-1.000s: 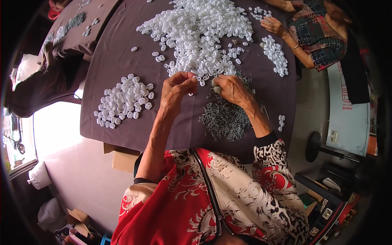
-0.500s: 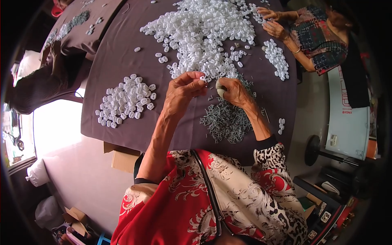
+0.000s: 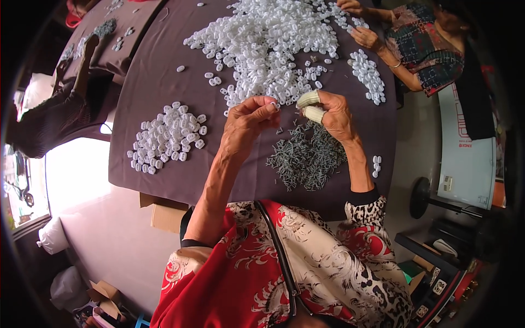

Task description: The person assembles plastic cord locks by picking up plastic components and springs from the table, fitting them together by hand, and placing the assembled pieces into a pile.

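Note:
My left hand (image 3: pixel 244 117) is closed, its thumb and index finger pinching a small white oval plastic piece (image 3: pixel 275 104). Just right of it is my right hand (image 3: pixel 335 116), with cream knitted covers on the thumb and index finger. Those two tips come close together in a pinch; what lies between them, if anything, is too small to make out. Under and in front of the right hand spreads a pile of short thin grey pins (image 3: pixel 306 156). A large heap of white oval pieces (image 3: pixel 268 49) lies beyond both hands.
A smaller pile of white pieces (image 3: pixel 167 136) sits at the left of the brown-covered table (image 3: pixel 158 90). At the right are another group (image 3: pixel 366 74) and a few pieces (image 3: pixel 377 165). A co-worker's hands (image 3: pixel 366 38) touch pieces at the far right; another person (image 3: pixel 60 104) sits at the left table.
My right hand has turned and lifted away from the table, its covered thumb and finger now showing fully. The left hand has barely moved. At far right, the co-worker's hands have shifted slightly.

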`<state>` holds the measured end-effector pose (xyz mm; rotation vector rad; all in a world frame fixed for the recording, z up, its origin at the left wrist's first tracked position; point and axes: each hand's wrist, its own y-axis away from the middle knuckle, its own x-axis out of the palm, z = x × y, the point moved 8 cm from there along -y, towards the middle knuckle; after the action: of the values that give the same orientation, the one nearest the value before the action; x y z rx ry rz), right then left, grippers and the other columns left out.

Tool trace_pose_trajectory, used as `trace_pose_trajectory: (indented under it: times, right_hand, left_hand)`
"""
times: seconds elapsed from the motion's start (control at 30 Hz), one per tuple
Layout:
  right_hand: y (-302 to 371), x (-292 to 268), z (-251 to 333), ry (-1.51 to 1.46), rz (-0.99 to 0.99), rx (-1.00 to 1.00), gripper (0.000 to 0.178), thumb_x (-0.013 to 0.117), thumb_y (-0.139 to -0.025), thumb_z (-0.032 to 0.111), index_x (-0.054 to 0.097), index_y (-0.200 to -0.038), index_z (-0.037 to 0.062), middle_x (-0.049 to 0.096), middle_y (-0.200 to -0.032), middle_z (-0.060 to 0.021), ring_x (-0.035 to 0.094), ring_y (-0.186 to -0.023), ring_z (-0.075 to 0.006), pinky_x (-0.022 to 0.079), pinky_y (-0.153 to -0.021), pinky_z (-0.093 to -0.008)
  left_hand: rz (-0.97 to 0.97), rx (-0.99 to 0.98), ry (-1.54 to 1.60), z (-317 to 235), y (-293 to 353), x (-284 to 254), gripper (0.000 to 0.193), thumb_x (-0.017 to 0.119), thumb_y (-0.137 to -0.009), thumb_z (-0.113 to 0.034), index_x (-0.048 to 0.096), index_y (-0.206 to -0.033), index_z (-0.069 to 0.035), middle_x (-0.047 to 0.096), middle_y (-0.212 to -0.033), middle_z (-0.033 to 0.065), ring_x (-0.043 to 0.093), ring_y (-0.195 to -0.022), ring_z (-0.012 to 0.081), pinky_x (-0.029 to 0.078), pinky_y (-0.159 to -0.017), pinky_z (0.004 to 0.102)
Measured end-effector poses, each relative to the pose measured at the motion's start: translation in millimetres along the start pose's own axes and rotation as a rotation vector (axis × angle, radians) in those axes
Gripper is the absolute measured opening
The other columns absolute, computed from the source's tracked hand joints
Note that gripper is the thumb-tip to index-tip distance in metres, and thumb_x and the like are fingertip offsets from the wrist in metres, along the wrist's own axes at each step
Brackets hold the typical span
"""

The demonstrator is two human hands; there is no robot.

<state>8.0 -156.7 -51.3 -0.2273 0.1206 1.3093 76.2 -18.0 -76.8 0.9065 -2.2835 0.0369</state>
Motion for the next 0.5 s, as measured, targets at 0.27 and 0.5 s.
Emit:
trace_pose_trajectory:
  times: [0.27, 0.5]
  right_hand:
    - [-2, 10, 83, 0.275, -0.032, -0.384, 0.027, 0.049, -0.065, -0.010, 0.060, -0.088, -0.0013, 0.059, -0.078, -0.0108, 0.060, -0.070, -0.0220, 0.048, -0.060, -0.0277]
    - [-4, 17, 91, 0.327, -0.097, -0.357, 0.023, 0.050, -0.068, -0.010, 0.061, -0.087, -0.0014, 0.059, -0.080, -0.0066, 0.058, -0.070, -0.0144, 0.045, -0.062, -0.0235]
  left_hand:
    - [0.084, -0.020, 0.185, -5, 3, 31, 0.013, 0.057, -0.083, -0.007, 0.055, -0.093, 0.000, 0.058, -0.076, 0.0065, 0.056, -0.065, 0.0136, 0.048, -0.060, 0.0270]
    - [-0.002, 0.033, 0.172, -12, 3, 31, 0.016, 0.056, -0.083, -0.008, 0.055, -0.096, 0.001, 0.059, -0.078, 0.0074, 0.056, -0.066, 0.0133, 0.048, -0.062, 0.0260]
